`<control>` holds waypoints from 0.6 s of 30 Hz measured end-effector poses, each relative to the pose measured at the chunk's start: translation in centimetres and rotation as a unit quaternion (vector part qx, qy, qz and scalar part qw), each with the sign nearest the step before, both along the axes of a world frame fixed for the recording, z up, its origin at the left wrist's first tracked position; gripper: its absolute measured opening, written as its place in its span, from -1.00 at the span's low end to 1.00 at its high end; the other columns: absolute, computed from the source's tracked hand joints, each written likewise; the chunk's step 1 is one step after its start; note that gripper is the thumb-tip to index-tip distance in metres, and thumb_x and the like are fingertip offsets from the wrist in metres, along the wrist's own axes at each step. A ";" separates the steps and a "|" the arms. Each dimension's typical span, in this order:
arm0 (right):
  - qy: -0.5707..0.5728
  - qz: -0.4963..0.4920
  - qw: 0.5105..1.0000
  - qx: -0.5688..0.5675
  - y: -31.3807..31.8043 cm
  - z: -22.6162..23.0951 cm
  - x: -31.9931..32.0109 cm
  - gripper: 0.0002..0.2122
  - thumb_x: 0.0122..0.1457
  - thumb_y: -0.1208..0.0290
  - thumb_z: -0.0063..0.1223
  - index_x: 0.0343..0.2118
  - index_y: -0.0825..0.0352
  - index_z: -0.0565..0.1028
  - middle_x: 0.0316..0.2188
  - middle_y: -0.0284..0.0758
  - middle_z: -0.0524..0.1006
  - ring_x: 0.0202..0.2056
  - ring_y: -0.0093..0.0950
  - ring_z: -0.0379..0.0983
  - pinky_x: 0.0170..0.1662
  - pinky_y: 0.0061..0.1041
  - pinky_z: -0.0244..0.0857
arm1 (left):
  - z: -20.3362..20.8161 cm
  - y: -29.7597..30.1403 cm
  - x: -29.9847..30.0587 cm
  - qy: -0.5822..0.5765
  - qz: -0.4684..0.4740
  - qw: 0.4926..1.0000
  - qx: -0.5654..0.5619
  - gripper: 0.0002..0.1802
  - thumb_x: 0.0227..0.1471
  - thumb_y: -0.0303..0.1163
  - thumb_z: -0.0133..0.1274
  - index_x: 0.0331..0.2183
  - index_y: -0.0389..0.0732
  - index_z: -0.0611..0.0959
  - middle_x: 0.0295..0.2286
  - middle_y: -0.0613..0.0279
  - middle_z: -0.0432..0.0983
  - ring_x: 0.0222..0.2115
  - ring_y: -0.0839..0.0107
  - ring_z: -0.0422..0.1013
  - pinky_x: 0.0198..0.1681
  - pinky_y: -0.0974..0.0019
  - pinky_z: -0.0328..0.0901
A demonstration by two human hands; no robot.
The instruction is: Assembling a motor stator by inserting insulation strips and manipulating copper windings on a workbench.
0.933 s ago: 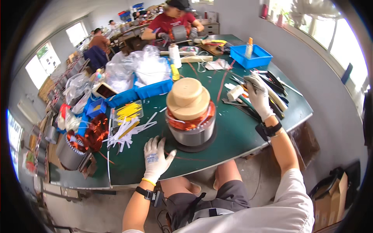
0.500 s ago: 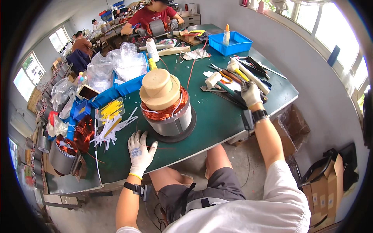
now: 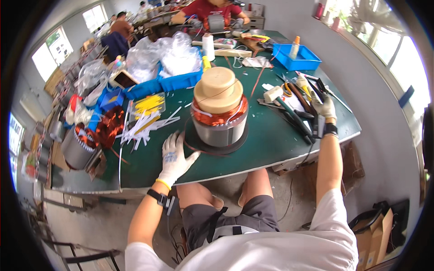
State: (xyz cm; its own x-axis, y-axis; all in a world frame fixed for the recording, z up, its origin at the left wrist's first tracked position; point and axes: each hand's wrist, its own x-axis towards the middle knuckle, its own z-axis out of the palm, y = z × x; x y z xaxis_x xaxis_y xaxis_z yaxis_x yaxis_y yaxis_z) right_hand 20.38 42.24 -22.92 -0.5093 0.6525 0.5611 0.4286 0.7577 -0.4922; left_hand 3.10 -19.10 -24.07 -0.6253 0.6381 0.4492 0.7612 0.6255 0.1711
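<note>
Stator (image 3: 220, 135), beige block (image 3: 218, 96) on top, stands on round base (image 3: 191, 137) on table (image 3: 266, 142). Left hand (image 3: 175, 159) just beside base — grip apart, palm down. Right hand (image 3: 324, 109) at mallet (image 3: 303, 82) among tools (image 3: 296, 119) — can't tell if its grip is clamped.

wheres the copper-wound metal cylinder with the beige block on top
In the head view, the cylinder stands near the centre on a dark round base, just beyond and right of the person's left hand.

The stator (image 3: 220, 134) is silver-grey with copper-orange windings (image 3: 217, 119), the block (image 3: 219, 100) atop it cream, the strips (image 3: 150, 103) left of it yellow and white, the tabletop (image 3: 266, 144) around it dark green.
</note>
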 end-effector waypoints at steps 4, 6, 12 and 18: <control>0.353 0.265 0.684 -0.581 -2.9 6.7 1.2 -0.68 0.30 0.34 0.01 -0.03 0.49 0.48 -0.01 -0.07 0.48 -0.11 -0.21 0.54 -0.02 -0.36 0.46 | 4.3 5.0 0.0 0.019 -0.110 0.975 0.192 0.16 -0.31 -0.01 0.42 0.22 -0.28 0.20 0.16 -0.29 0.16 0.16 -0.21 0.14 0.23 -0.18 0.05; 0.189 0.356 0.865 -0.298 -10.8 10.7 -0.7 -0.68 0.28 0.39 0.02 0.03 0.45 0.44 -0.06 -0.14 0.50 -0.09 -0.33 0.51 0.03 -0.40 0.42 | 9.9 7.0 1.3 0.058 -0.159 0.963 0.212 0.20 -0.31 -0.15 0.43 0.26 -0.30 0.12 0.18 -0.30 0.12 0.18 -0.20 0.14 0.24 -0.11 0.08; -0.033 0.485 0.868 -0.104 -26.8 20.0 -8.6 -0.50 0.17 0.20 0.20 0.07 0.46 0.45 -0.04 -0.10 0.55 -0.01 -0.32 0.48 0.10 -0.39 0.31 | 14.1 9.5 -0.4 -0.292 -0.145 0.757 0.566 -0.81 0.23 -0.36 0.01 -0.22 -0.26 0.61 -0.18 0.19 0.57 -0.17 0.41 0.47 -0.03 0.34 0.33; -0.105 0.550 0.821 -0.113 -30.0 20.3 -12.6 -0.15 -0.28 0.21 0.48 0.16 0.41 0.35 -0.05 -0.14 0.55 0.00 -0.29 0.47 0.10 -0.40 0.31 | 5.5 8.6 -3.0 -0.287 -0.131 0.817 0.482 -0.34 0.24 0.00 -0.07 0.11 -0.37 0.35 0.03 0.03 0.40 -0.01 0.26 0.38 0.12 0.25 0.23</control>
